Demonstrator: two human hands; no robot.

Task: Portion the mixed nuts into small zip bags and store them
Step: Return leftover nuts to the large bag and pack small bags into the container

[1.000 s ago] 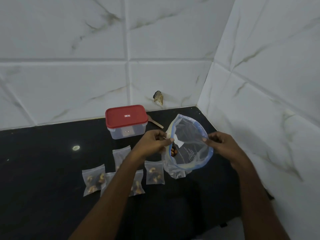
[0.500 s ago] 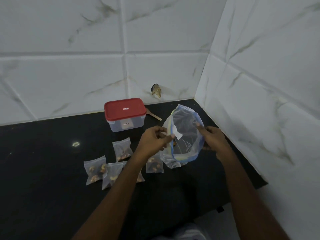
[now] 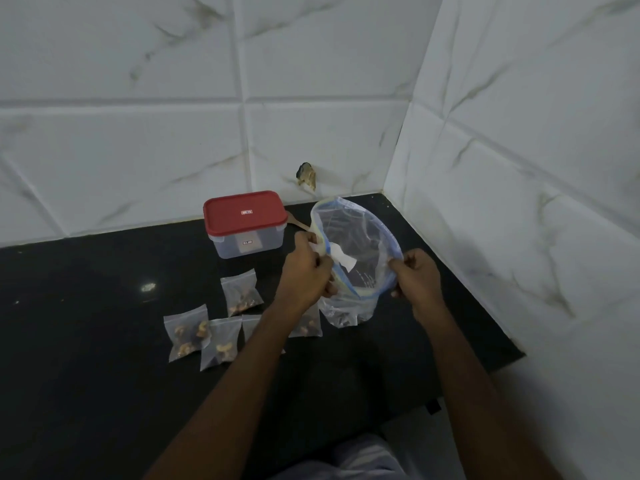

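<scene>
Pinching the big zip bag (image 3: 360, 244) by opposite rims, left hand (image 3: 304, 271) at the left edge, right hand (image 3: 417, 277) at the right; stretching the mouth wide, base resting on the black counter (image 3: 86, 341), likely for reaching the few nuts (image 3: 341, 318) at the bottom; just beside, filled small zip bags (image 3: 187, 332) lying flat; behind, red-lidded container (image 3: 246, 223) closed, contents unclear.

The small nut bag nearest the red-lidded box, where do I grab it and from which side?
Pinch the small nut bag by its empty far edge, toward the red-lidded box, coming from above and the left. It lies flat on the counter with the nuts bunched at its near end, and the left hand, holding the large bag, crowds its right side.
</scene>
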